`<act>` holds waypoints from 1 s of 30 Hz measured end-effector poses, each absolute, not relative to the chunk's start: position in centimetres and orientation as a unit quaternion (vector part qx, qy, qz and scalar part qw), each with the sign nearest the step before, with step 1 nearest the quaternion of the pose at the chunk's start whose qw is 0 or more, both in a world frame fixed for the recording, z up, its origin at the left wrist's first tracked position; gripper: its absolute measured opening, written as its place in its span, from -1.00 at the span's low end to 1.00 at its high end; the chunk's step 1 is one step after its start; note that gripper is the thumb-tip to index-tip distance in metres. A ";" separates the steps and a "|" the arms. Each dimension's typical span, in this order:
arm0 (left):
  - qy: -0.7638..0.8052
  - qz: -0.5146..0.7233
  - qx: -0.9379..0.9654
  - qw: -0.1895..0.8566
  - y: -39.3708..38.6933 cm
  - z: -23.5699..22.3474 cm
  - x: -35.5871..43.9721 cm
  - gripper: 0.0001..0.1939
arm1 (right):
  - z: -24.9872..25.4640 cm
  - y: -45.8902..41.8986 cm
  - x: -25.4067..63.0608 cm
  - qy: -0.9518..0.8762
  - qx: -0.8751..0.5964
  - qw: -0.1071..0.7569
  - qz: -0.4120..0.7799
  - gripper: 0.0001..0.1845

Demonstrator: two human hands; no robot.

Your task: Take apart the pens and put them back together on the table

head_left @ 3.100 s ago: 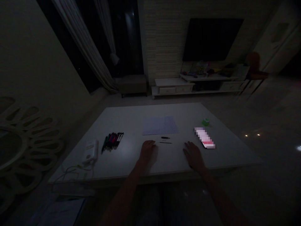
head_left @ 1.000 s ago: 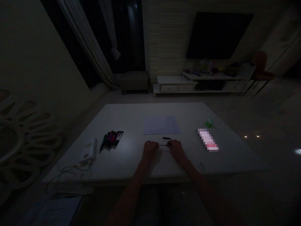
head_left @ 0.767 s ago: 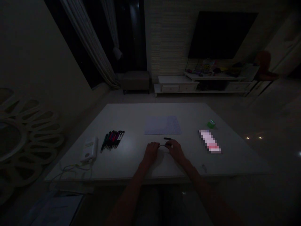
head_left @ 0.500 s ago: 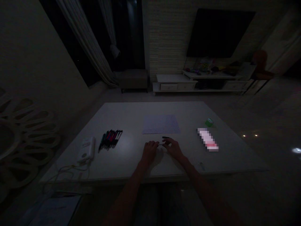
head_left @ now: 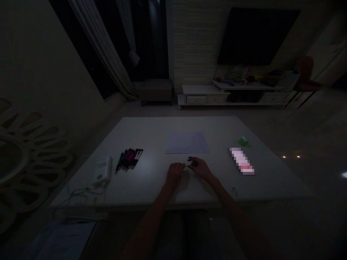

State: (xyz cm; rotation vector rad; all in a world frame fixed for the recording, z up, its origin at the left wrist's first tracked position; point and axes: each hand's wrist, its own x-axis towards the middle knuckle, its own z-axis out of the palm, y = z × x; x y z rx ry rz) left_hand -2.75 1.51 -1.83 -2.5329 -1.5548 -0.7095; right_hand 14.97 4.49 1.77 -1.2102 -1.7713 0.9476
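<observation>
My left hand (head_left: 175,172) is closed near the middle of the white table's front half, its fingers pinching one end of a thin dark rod (head_left: 185,166) that looks like part of a pen. From the other side, my right hand (head_left: 201,168) pinches the rod between thumb and finger. A short dark piece (head_left: 190,157) shows by the right fingertips; whether it is held I cannot tell. Beyond both hands lies a pale sheet of paper (head_left: 187,142). A row of several pens (head_left: 129,159), dark, red and green, rests to the left.
On the left of the white table (head_left: 151,187) lies a white power strip (head_left: 103,170) with cables (head_left: 84,191). To the right are a lit phone (head_left: 242,161), its screen blurred, a green tape roll (head_left: 243,141) and a small clear item (head_left: 235,191). The room is dim.
The view has shifted slightly, so the table things sit a little further right. My right fingers have closed in toward the short dark piece, which shows less now. Both hands stay at the rod.
</observation>
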 end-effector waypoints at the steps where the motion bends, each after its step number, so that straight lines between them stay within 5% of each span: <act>1: -0.510 -0.232 -0.827 0.040 1.5 -1.9 -2.8 -0.74 | 1.8 4.5 14.9 -0.696 -0.475 0.392 0.370 -0.72; 17: -0.536 -0.154 -0.829 0.034 1.4 -0.5 -2.6 -0.78 | 1.5 3.6 14.8 -0.643 -0.498 0.402 0.420 -0.62; 23: -0.593 -0.162 -0.789 0.022 1.6 -0.4 -2.5 -0.76 | -1.1 4.6 18.1 -0.656 -0.579 0.414 0.251 -0.70; 30: -0.609 -0.137 -0.780 0.029 1.7 -0.3 -2.3 -0.78 | -1.2 6.1 16.0 -0.714 -0.563 0.364 0.202 -0.83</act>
